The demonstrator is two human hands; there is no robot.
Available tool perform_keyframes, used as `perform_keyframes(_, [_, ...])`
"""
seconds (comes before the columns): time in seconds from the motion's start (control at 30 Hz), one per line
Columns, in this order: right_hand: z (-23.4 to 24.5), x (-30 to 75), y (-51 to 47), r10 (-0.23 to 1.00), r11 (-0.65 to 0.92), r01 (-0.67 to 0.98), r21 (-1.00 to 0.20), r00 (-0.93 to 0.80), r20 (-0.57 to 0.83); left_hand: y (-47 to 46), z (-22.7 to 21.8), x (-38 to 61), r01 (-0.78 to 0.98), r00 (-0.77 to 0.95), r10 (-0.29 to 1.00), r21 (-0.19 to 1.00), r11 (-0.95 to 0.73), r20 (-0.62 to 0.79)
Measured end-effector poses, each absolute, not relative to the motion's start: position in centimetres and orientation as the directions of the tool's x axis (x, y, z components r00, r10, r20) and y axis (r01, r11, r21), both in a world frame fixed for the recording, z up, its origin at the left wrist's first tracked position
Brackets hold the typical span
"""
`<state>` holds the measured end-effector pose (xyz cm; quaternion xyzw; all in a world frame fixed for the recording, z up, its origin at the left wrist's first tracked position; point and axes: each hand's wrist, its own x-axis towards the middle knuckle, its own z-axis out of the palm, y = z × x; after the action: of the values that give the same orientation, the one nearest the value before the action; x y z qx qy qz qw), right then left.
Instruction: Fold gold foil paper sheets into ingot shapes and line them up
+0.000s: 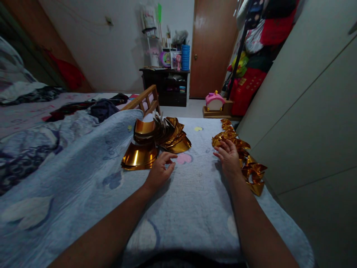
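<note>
Two bare forearms (256,212) stretch forward over a pale blue, heart-printed quilted cloth (192,208) spread across the flat surface and draped up on the left. The left hand (162,169) is loosely open, thumb and bent fingers parted, just above the cloth and near a pink printed heart (184,159). Close beside it, on its left and beyond, lies a fanned pile of shiny gold, curved foil sheets (141,154), some with pale undersides showing.

On the other side, the right hand (229,158) is also open, palm turned partly upward and fingers slightly curled. It overlaps a row of crumpled and folded metallic gold foil pieces (254,173) running along the right edge of the cloth; whether it touches them I cannot tell. A tall, smooth off-white panel (315,130) rises just past that edge.

Farther off to the left, a dark navy garment (103,110) lies on bedding, near a brown slatted wooden rail (145,102) behind the foil pile. Beyond the far edge of the cloth, a pink-and-cream house-shaped toy (214,102) rests on a low brown wooden base (228,108).

At the back, a tall blue cylindrical container (185,57) stands on a black open-shelved cabinet (164,87), left of a plain brown wooden door (212,44).
</note>
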<state>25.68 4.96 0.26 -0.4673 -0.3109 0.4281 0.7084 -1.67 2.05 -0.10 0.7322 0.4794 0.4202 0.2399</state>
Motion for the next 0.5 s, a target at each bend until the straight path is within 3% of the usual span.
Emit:
perform_keyframes(0.23, [0.0, 25.4, 4.9, 0.925, 0.137, -0.254, -0.957, 0.379, 0.032, 2.3, 0.1, -2.0, 0.546, 0.179, 0.897, 0.718, -0.433, 0.404])
perform_keyframes(0.5, [-1.1, 25.5, 5.2, 0.932, 0.088, -0.233, -0.968, 0.363, -0.003, 3.0, 0.9, -3.4, 0.766, 0.050, 0.834, 0.514, -0.385, 0.550])
